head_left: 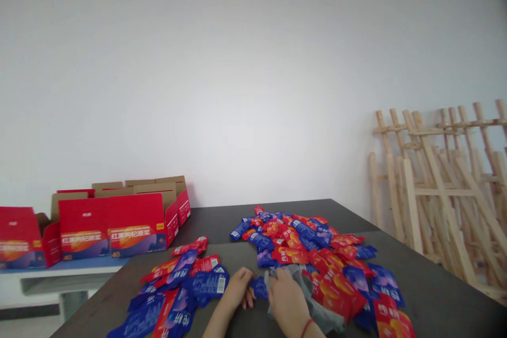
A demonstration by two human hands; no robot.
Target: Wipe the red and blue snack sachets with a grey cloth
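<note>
A blue sachet point(259, 288) lies between my two hands near the front of the dark table. My left hand point(238, 289) has its fingers curled at the sachet's left end and appears to pinch it. With fingers bent, my right hand point(285, 298) grips a crumpled grey cloth point(327, 314) against the sachet's right end; the palm hides part of both. Left of my hands is a loose pile of red and blue sachets point(209, 282). A larger heap of the same red and blue sachets point(291, 240) spreads behind and to the right, partly against the cloth.
Red printed cartons point(137, 222) with raised brown flaps stand on a lower blue-topped bench point(93, 265) at the left. Wooden easel-like frames point(431, 190) lean by the white wall on the right. The black table's point(222, 222) right edge runs past them.
</note>
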